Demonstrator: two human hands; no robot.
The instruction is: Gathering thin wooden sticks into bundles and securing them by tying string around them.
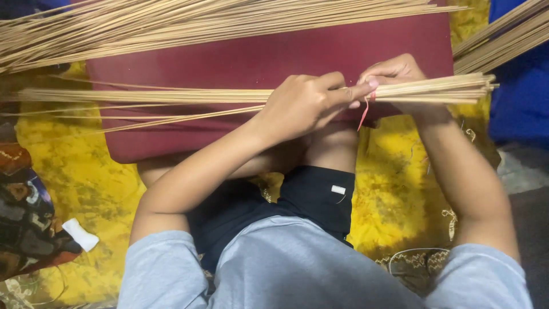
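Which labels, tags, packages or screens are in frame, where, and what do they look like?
Small label: on the black shorts near the person's knee, tiny rectangle, whitish grey.
White packet or folded piece: lower left on the yellow cloth beside patterned fabric, flat oblong, plain white; its kind is unclear.
No signs or screens in view.

A yellow patterned cloth (pixel 86 189) covers the floor; a maroon board (pixel 257 57) lies on it (with a small white scrap (pixel 80 234) nearby).
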